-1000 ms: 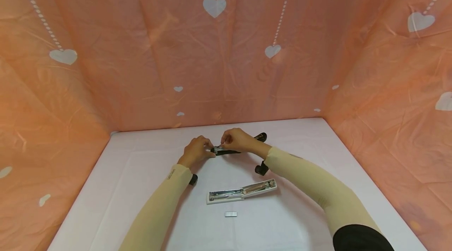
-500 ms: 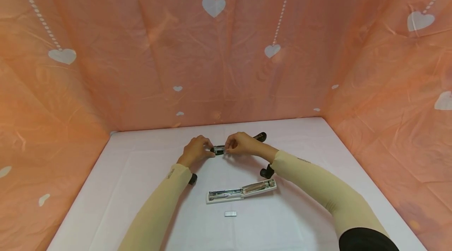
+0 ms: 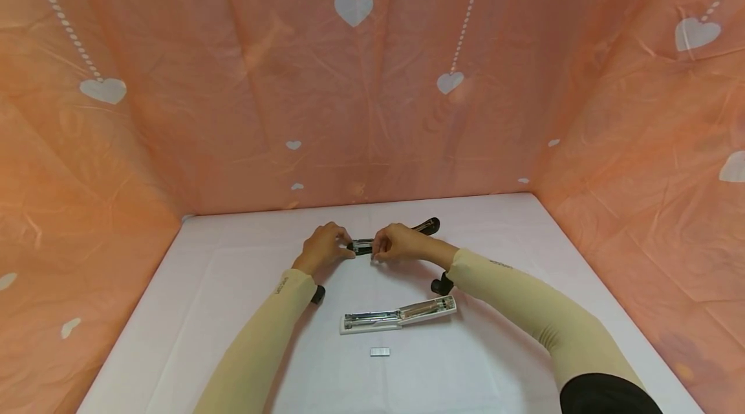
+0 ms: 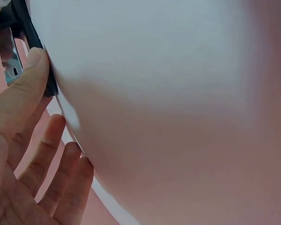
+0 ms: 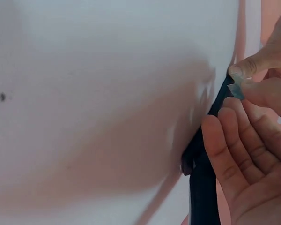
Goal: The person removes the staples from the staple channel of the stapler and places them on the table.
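Note:
A black stapler (image 3: 427,226) lies opened out towards the back of the table, its metal magazine showing between my hands. My left hand (image 3: 320,251) pinches its left end between thumb and fingers; the left wrist view shows the thumb (image 4: 35,70) along the black base. My right hand (image 3: 400,242) is at the middle of the stapler, covering part of it. Between its thumb and forefinger it pinches a small silvery staple strip (image 5: 235,91), seen in the right wrist view beside the black base. The other right fingers (image 5: 215,136) extend alongside the stapler.
Nearer to me lies a white stapler (image 3: 372,321), also opened out with its metal insides facing up. A short staple strip (image 3: 380,352) lies in front of it on the white table (image 3: 233,323). Orange cloth with hearts (image 3: 372,110) encloses the back and sides.
My right hand has moved a little right and towards me, from above the magazine to the stapler's near side. The left hand has stayed on the stapler's end.

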Tool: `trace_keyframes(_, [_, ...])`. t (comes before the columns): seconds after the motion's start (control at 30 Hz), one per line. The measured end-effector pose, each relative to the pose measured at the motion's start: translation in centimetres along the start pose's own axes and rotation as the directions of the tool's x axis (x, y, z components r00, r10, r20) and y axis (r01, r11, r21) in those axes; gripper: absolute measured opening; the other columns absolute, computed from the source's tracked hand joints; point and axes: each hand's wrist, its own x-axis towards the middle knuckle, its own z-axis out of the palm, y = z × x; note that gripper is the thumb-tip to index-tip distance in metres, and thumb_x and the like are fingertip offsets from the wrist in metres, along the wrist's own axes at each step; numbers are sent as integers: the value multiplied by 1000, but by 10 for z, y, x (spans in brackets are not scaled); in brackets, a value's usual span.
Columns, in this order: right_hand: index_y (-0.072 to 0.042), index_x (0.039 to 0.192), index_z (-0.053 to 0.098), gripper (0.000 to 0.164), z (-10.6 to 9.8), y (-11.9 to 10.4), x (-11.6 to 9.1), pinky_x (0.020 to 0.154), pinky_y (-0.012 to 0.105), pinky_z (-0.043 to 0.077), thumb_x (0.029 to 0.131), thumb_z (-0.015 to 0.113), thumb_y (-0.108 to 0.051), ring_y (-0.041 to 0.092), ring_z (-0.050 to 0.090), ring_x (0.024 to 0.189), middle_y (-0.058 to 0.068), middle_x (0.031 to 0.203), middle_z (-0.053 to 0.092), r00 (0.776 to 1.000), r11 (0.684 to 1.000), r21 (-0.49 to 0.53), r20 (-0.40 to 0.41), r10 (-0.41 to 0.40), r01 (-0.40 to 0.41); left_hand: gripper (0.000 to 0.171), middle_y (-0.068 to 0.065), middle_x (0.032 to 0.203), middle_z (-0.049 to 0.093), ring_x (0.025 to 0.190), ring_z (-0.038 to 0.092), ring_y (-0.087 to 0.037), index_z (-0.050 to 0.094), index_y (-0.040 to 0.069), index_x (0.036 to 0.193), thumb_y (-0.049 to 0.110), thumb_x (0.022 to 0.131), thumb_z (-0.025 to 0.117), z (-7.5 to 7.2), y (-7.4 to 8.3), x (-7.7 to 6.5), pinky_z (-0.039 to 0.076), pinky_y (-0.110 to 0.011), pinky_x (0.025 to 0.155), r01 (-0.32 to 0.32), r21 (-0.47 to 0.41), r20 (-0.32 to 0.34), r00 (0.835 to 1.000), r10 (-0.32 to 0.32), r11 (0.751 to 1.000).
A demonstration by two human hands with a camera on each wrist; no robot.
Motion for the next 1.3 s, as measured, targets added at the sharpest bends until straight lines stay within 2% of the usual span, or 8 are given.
trace_keyframes(0.13, [-7,95,80,1,4,1,1,70,21,54,95,79,-7,4,63,75,-2,86,75,1000,999,-22,21,-23,23,27,-7,122,68,123,60,-32,82,13,110,24,87,92,1,0,2,49,-55,105,11,2,4,1000,-11,1000])
trace_keyframes(0.27, [-9,92,79,4,7,4,3,69,20,53,94,80,-6,2,63,74,-2,85,75,999,998,-40,23,-38,39,28,-7,122,68,123,60,-32,82,13,111,25,87,92,2,1,3,50,-55,104,12,16,2,1000,-12,1000])
trace_keyframes(0.5, [-5,96,79,4,9,3,1,67,18,52,92,81,-5,-1,62,71,-2,81,75,998,997,-57,48,-42,45,27,-7,121,68,119,61,-32,82,12,110,23,87,92,2,3,1,51,-55,102,0,27,2,1000,0,1000])
trace_keyframes(0.93, [-6,96,77,4,12,6,0,71,18,52,93,80,-6,0,60,74,-2,82,73,997,989,-139,61,-38,46,26,-7,121,68,120,60,-32,82,12,110,22,88,92,3,1,2,50,-56,103,-1,19,3,1000,1,1000])
trace_keyframes(1.3, [-6,100,77,6,5,1,-6,75,20,54,96,79,-8,2,62,79,-3,87,72,997,991,-124,61,-39,46,27,-8,124,68,121,59,-32,81,12,112,22,89,90,2,1,-1,49,-54,106,3,17,9,1000,-3,1000])
